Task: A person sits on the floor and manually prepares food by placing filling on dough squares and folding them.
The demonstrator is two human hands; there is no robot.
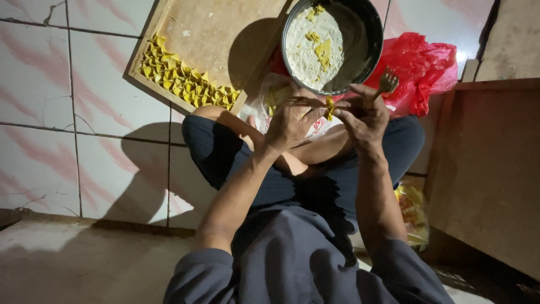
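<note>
My left hand and my right hand meet over my crossed legs, pinching a small yellow dumpling wrapper between their fingertips. The right hand also holds a fork, its tines pointing up toward the bowl. Just beyond the hands stands a round metal bowl with white filling and a few yellow scraps on it. A wooden board lies on the floor at the upper left, with several folded yellow dumplings in rows along its near edge.
A red plastic bag lies to the right of the bowl. A wooden cabinet side stands at the right. A yellow packet sits by my right knee. Pink-veined white floor tiles stretch to the left.
</note>
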